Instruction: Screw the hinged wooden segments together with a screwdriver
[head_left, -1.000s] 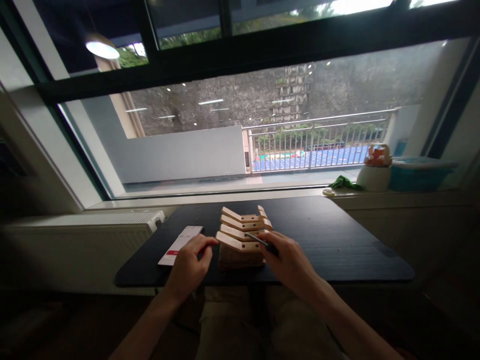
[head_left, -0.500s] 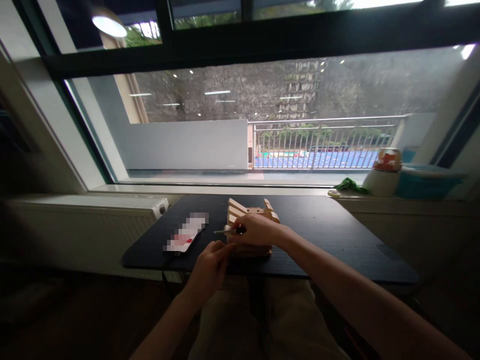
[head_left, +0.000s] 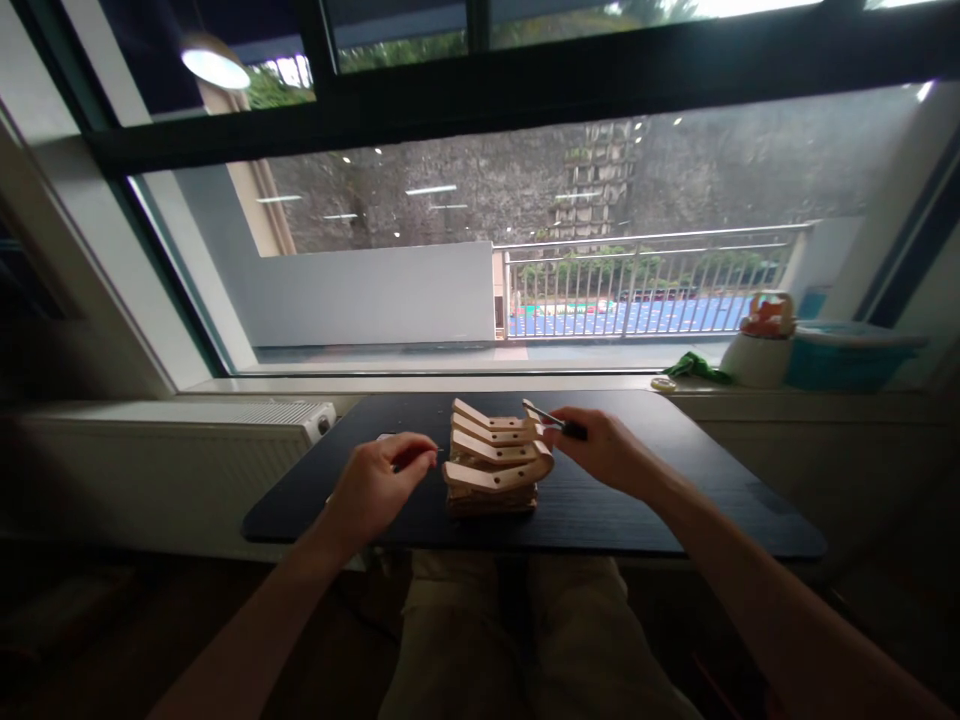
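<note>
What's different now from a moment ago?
The right hand has moved right, uncovering the wooden slats. The left hand has shifted left and forward, now hiding most of the phone. The right hand still holds the thin tool; the slats remain on the table.

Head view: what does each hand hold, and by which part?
The right hand holds a thin-shafted tool by its dark handle. The left hand is pinched; whether it holds anything is unclear.
</note>
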